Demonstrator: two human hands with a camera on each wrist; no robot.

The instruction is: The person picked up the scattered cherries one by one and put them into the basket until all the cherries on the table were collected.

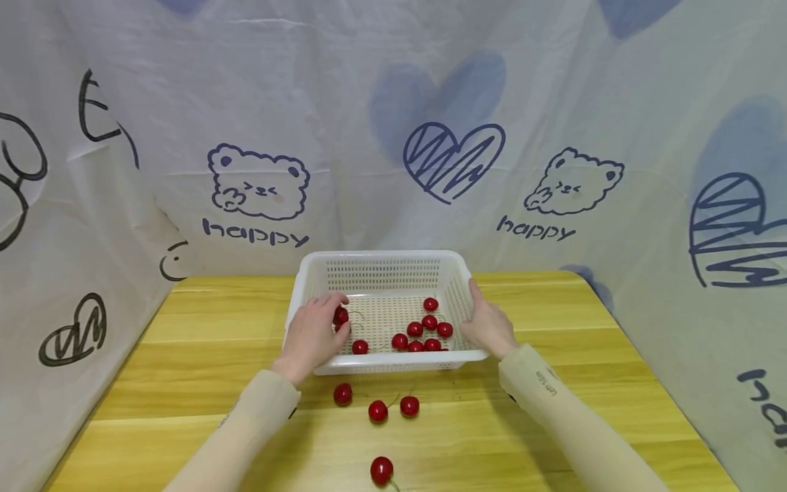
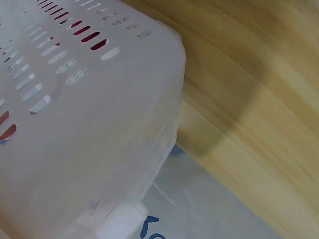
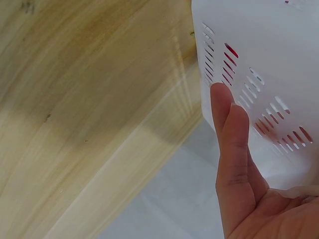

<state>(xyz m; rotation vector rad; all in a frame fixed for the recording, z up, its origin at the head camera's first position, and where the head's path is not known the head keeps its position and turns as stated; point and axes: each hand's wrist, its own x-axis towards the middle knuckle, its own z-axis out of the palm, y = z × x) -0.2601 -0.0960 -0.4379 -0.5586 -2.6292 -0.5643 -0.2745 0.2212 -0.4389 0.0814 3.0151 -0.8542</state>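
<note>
A white perforated plastic basket (image 1: 384,360) stands at the back of the wooden table with several red cherries (image 1: 430,322) inside, most at its front right. My left hand (image 1: 310,338) reaches over the basket's left rim. Between its curled fingers and thumb sits a cherry (image 1: 341,316) with a stem, and a bit more red shows beside the thumb. My right hand (image 1: 490,328) grips the basket's right wall, its fingers (image 3: 232,149) lying along the outside. The left wrist view shows the basket's outer wall (image 2: 114,119); the left hand's fingertips are hidden there.
On the table (image 1: 203,355) in front of the basket lie several loose cherries, one of them (image 1: 382,470) near the front edge of the view. A printed white cloth (image 1: 363,205) hangs close behind the basket and down both sides of the table.
</note>
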